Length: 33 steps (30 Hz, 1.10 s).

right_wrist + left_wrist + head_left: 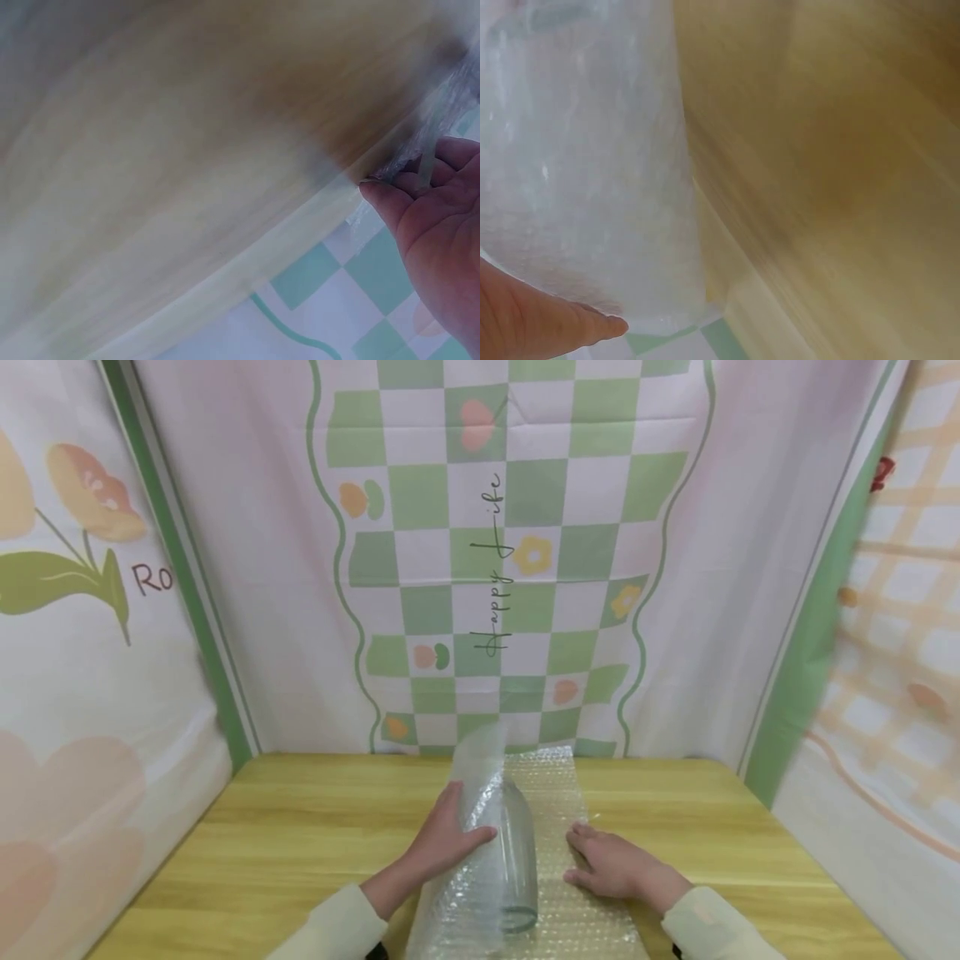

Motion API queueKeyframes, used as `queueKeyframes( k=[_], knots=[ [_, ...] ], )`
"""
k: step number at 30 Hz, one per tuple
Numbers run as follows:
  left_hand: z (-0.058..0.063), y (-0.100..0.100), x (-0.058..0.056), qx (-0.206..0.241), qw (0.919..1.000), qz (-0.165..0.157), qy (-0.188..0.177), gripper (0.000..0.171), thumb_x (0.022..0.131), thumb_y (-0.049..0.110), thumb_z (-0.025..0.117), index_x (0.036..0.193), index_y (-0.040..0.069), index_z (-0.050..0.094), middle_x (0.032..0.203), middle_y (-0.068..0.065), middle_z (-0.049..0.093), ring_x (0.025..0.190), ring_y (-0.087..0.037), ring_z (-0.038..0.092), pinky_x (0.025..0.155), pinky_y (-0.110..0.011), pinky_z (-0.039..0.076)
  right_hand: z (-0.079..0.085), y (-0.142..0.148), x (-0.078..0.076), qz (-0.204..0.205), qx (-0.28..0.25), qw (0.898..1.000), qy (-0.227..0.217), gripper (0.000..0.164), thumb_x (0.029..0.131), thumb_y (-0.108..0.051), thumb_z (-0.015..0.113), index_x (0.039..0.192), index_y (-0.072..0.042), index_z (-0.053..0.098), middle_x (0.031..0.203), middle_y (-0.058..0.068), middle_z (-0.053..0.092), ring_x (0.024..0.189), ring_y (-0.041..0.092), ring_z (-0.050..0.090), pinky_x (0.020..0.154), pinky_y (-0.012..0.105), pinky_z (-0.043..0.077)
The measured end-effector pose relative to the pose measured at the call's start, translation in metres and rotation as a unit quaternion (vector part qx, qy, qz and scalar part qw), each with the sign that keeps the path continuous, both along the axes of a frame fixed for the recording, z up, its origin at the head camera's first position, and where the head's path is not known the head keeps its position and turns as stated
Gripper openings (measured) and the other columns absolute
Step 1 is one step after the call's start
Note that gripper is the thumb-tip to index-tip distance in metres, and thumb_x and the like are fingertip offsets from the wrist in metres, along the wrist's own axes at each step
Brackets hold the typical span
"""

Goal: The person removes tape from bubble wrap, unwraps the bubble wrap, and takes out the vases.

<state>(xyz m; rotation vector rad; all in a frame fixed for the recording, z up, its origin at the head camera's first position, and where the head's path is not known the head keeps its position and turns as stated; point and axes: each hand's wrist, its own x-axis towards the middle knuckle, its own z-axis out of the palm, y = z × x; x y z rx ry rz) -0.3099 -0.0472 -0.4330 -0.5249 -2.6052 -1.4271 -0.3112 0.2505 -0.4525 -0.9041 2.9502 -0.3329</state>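
Note:
A clear glass vessel [520,852], shaped like a bottle or jar, lies on a sheet of bubble wrap [555,785], its round end towards me. The left part of the sheet is raised and partly covers the glass. My left hand [442,839] grips this raised flap, thumb on the near face and the other fingers mostly hidden behind it. In the left wrist view, the cloudy wrap [592,172] fills the left side above one digit. My right hand [618,864] pinches the sheet's right edge; in the right wrist view its fingers [390,202] curl at the plastic.
The wood-grain table [315,810] extends to both sides of the wrap. A checked green and white curtain [420,493] hangs behind its back edge. Printed cloth panels stand at the left [112,710] and right [885,693].

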Motion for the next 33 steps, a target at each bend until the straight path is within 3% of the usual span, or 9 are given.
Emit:
queueKeyframes(
  k=[8,18,25,28,33],
  knots=[
    [0.004,-0.013,-0.001,0.023,0.9997,0.012,0.001,0.098,0.081,0.033,0.074,0.146,-0.014,0.020,0.148,-0.035,0.026,0.135,-0.049,0.029,0.110,-0.058,0.025,0.000,0.000,0.000,-0.003,-0.002,1.000,-0.002,0.072,0.090,-0.043,0.065,0.132,0.013,0.049,0.140,0.035,0.040,0.129,0.049,0.040,0.106,0.058,0.033],
    [0.005,-0.034,-0.002,0.023,0.9991,0.031,-0.016,0.100,0.081,0.033,0.074,0.148,-0.014,0.016,0.150,-0.035,0.023,0.137,-0.049,0.025,0.112,-0.058,0.022,-0.001,0.001,0.002,-0.004,-0.006,1.000,-0.002,0.072,0.091,-0.042,0.064,0.133,0.014,0.048,0.141,0.035,0.040,0.130,0.048,0.039,0.107,0.058,0.032],
    [0.003,-0.051,-0.003,0.025,0.9978,0.047,-0.040,0.101,0.079,0.029,0.077,0.148,-0.013,0.016,0.145,-0.036,0.032,0.130,-0.052,0.036,0.106,-0.061,0.031,0.000,0.001,0.002,-0.007,-0.006,1.000,-0.004,0.070,0.091,-0.041,0.064,0.133,0.014,0.048,0.141,0.035,0.040,0.130,0.048,0.038,0.107,0.058,0.032],
    [-0.001,-0.058,-0.003,0.024,0.9972,0.043,-0.056,0.103,0.080,0.029,0.077,0.149,-0.012,0.013,0.147,-0.036,0.028,0.132,-0.052,0.032,0.107,-0.061,0.029,0.001,0.000,0.002,-0.008,-0.006,1.000,-0.006,0.070,0.091,-0.041,0.064,0.133,0.014,0.048,0.141,0.035,0.040,0.131,0.048,0.038,0.108,0.057,0.031],
    [-0.009,-0.070,-0.002,0.016,0.9980,0.031,-0.052,0.101,0.081,0.025,0.076,0.149,-0.013,0.011,0.151,-0.036,0.020,0.136,-0.051,0.024,0.111,-0.060,0.022,0.000,0.000,0.002,0.001,-0.011,1.000,-0.005,0.071,0.090,-0.040,0.065,0.132,0.015,0.048,0.140,0.036,0.040,0.130,0.049,0.038,0.107,0.059,0.031]
  ],
)
